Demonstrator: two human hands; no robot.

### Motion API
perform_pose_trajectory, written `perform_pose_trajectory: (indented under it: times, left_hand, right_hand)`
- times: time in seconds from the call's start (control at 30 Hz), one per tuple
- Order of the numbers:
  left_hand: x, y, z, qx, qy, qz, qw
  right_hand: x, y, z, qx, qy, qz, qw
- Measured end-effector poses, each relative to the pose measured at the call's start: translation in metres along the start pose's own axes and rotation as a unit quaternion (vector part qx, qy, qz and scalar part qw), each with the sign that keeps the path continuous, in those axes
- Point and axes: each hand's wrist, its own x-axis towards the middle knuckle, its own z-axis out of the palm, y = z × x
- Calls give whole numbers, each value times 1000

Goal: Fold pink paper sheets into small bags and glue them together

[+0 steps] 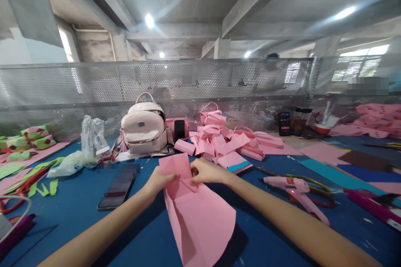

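Both of my hands grip one large pink felt sheet [203, 217], held up over the blue table near its front. My left hand [164, 179] pinches the folded upper part from the left, thumb lying across the pink surface. From the right, my right hand [205, 171] has its fingers curled round the opposite edge of the fold. The sheet's rounded lower end hangs toward me. Just beyond my hands lies a heap of folded pink felt pieces [216, 137]. A pink hot glue gun [297, 191] with a lit red light rests to the right of my right forearm.
A dark phone [119, 187] lies on the blue table [75, 200] at left. Behind it stand a pale backpack [144, 127] and a plastic bag [92, 137]. Red-handled scissors [29, 181] are far left. At right are scissors, a magenta tool [369, 206] and coloured sheets. A perforated metal screen [194, 83] closes the back.
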Motion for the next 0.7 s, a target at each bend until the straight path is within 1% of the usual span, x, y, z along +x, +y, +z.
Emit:
perform_pose_trajectory:
  times: [0.13,0.27,0.4,0.57,0.7]
  left_hand:
    - [0,-2,0,11,5,-8,1000]
    - [-2,-2,1,5,-6,-6,1000]
    - [-4,-2,2,4,-1,2,1000]
    - [-7,3,6,12,6,13,1000]
    - [-9,5,9,14,-1,22,1000]
  right_hand:
    - [0,-2,5,-31,13,7,999]
    - [2,-1,10,-52,26,38,998]
    - [3,0,15,-59,28,67,996]
    - [3,-1,18,-53,41,95,993]
    - [5,1,19,-25,54,110,992]
